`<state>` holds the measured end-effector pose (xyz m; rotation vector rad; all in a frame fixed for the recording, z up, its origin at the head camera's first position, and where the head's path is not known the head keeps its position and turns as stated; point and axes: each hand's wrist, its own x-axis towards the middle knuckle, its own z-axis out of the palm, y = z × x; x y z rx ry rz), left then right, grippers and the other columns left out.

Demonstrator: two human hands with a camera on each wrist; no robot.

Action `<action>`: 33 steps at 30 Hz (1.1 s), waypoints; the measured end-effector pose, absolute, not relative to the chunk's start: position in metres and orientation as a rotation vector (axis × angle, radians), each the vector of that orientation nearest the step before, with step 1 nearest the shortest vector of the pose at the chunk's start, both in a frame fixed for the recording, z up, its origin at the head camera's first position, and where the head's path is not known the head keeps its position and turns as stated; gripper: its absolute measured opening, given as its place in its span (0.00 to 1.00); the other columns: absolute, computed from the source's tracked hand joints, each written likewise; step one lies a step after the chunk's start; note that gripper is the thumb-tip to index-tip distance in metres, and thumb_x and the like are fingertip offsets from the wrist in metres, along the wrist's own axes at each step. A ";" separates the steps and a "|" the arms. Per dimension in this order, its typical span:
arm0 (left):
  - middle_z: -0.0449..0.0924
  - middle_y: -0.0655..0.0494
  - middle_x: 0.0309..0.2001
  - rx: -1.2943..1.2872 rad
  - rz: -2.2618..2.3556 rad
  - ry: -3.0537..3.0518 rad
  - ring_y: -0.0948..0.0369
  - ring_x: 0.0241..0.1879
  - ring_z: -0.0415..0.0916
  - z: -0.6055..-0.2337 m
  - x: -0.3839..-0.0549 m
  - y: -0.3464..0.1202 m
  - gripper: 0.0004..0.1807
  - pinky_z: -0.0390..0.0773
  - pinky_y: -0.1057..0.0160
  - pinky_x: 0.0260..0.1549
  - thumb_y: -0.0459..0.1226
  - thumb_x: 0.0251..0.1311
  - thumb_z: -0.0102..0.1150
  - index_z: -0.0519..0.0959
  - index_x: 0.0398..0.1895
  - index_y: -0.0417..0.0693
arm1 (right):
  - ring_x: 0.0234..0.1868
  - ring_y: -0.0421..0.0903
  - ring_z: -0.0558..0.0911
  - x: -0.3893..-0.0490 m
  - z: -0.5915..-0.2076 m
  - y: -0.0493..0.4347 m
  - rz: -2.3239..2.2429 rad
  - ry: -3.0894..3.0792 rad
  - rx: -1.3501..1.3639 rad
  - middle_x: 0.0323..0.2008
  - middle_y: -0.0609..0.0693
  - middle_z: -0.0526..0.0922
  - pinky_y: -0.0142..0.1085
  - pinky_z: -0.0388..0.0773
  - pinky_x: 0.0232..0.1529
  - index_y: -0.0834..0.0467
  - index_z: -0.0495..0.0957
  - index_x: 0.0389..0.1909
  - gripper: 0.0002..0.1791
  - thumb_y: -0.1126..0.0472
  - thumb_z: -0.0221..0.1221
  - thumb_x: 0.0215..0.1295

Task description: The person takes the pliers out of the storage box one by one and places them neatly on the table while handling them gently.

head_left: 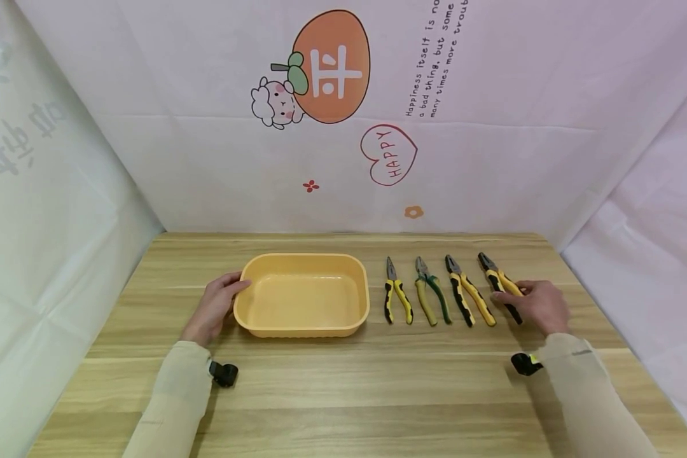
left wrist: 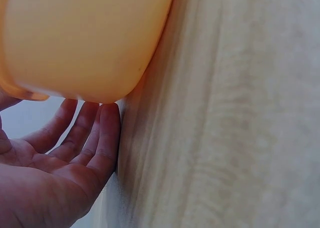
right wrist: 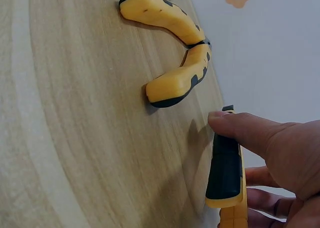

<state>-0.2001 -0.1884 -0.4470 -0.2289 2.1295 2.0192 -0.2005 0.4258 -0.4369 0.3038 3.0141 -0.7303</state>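
Note:
At the left end of the yellow plastic basin [head_left: 300, 302], my left hand [head_left: 210, 308] holds the rim, with the thumb over it. In the left wrist view, the fingertips of the left hand [left wrist: 70, 163] touch the basin's outer wall [left wrist: 85, 42]. My right hand [head_left: 544, 308] grips the rightmost combination pliers [head_left: 494, 278] by the black and yellow handles. The right wrist view has its thumb pressed on the dark side of a handle [right wrist: 224, 168], which stands tilted off the table; the other fingers are partly hidden behind it.
Left of the held pliers lie yellow-and-black combination pliers [head_left: 461, 282], green-handled pliers [head_left: 425, 286] and yellow-and-black long-nose pliers [head_left: 388, 289], in a row on the wooden table [head_left: 343, 394]. A printed white cloth [head_left: 206, 172] hangs behind the table, with more at both sides.

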 end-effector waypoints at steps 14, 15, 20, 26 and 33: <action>0.66 0.38 0.69 -0.216 2.021 2.136 0.66 0.50 0.77 -0.447 -0.199 -0.189 0.30 0.81 0.70 0.45 0.43 0.78 0.50 0.61 0.75 0.35 | 0.27 0.49 0.72 -0.204 -0.447 0.427 -0.740 3.030 0.322 0.31 0.59 0.82 0.38 0.62 0.20 0.66 0.81 0.55 0.41 0.33 0.68 0.59; 0.66 0.38 0.69 -0.216 2.021 2.136 0.66 0.50 0.77 -0.447 -0.199 -0.189 0.30 0.81 0.70 0.45 0.43 0.78 0.50 0.61 0.75 0.35 | 0.28 0.50 0.72 -0.204 -0.447 0.427 -0.734 3.033 0.324 0.34 0.61 0.83 0.38 0.63 0.20 0.66 0.81 0.55 0.41 0.33 0.67 0.59; 0.66 0.38 0.69 -0.220 2.030 2.124 0.67 0.49 0.78 -0.448 -0.201 -0.189 0.30 0.81 0.70 0.45 0.42 0.78 0.51 0.61 0.75 0.34 | 0.35 0.56 0.79 -0.206 -0.445 0.424 -0.684 3.017 0.379 0.55 0.72 0.79 0.38 0.68 0.21 0.67 0.75 0.63 0.48 0.31 0.67 0.57; 0.66 0.38 0.68 -0.214 2.020 2.138 0.68 0.49 0.77 -0.449 -0.201 -0.189 0.30 0.80 0.70 0.46 0.43 0.78 0.50 0.62 0.75 0.34 | 0.42 0.62 0.81 -0.206 -0.445 0.422 -0.645 2.993 0.433 0.61 0.73 0.73 0.40 0.70 0.23 0.67 0.72 0.66 0.52 0.29 0.68 0.55; 0.66 0.37 0.69 -0.206 2.024 2.140 0.60 0.54 0.77 -0.448 -0.201 -0.189 0.30 0.81 0.68 0.47 0.42 0.78 0.50 0.62 0.74 0.34 | 0.37 0.58 0.79 -0.207 -0.442 0.418 -0.613 2.994 0.474 0.63 0.73 0.70 0.42 0.66 0.22 0.67 0.71 0.67 0.53 0.29 0.68 0.53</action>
